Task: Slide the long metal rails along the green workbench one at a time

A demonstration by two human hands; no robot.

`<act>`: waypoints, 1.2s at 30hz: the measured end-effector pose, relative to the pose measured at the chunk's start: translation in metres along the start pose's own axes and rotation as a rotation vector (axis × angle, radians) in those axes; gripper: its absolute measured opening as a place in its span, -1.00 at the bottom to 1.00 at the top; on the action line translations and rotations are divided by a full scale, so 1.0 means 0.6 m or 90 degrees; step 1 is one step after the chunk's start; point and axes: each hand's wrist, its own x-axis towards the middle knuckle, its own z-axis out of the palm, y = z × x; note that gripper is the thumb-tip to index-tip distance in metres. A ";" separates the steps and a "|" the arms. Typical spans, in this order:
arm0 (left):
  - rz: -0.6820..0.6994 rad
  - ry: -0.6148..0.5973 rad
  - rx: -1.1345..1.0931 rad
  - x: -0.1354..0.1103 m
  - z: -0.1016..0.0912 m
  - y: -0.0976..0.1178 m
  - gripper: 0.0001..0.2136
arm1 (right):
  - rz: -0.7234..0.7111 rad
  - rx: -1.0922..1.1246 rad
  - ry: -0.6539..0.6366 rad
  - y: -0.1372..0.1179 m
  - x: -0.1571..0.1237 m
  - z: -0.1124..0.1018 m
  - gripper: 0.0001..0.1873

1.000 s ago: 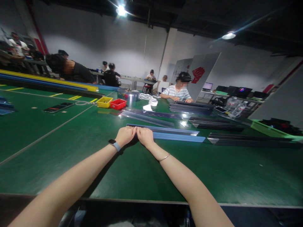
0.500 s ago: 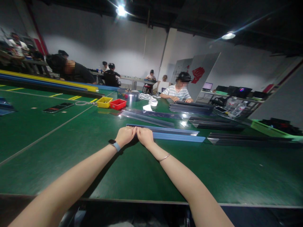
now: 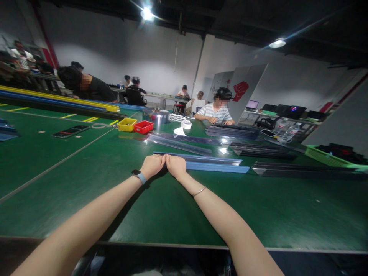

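Observation:
A long blue channel-shaped strip with a shiny clear cover along its top lies on the green table. At its left end my left hand and my right hand are side by side, knuckles touching, both closed on the strip. The fingertips are hidden behind the backs of my hands, so whatever else they pinch does not show. Just beyond my hands lies a clear plastic strip.
Dark strips lie to the right, near a green basket. Behind my hands stand a yellow bin and a red bin. A phone and yellow-and-blue strips are left. A co-worker sits opposite.
My hands stay in place on the blue strip. The co-worker opposite has shifted a hand slightly; otherwise little differs.

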 end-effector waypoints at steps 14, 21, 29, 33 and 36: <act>-0.034 0.011 0.042 0.005 0.002 -0.018 -0.44 | 0.033 -0.008 0.010 0.009 -0.002 -0.005 -0.53; 0.022 0.019 0.033 0.001 -0.007 -0.010 -0.51 | 0.016 -0.009 0.002 0.008 0.001 0.000 -0.53; 0.065 0.031 0.013 0.001 -0.008 -0.003 -0.56 | 0.003 -0.005 0.014 0.006 -0.002 -0.002 -0.54; 0.065 0.039 0.009 0.000 -0.009 -0.003 -0.57 | 0.002 -0.005 0.028 0.006 -0.002 -0.006 -0.55; 0.062 0.042 0.007 0.000 -0.008 -0.003 -0.57 | 0.004 -0.012 0.011 0.005 -0.002 -0.008 -0.54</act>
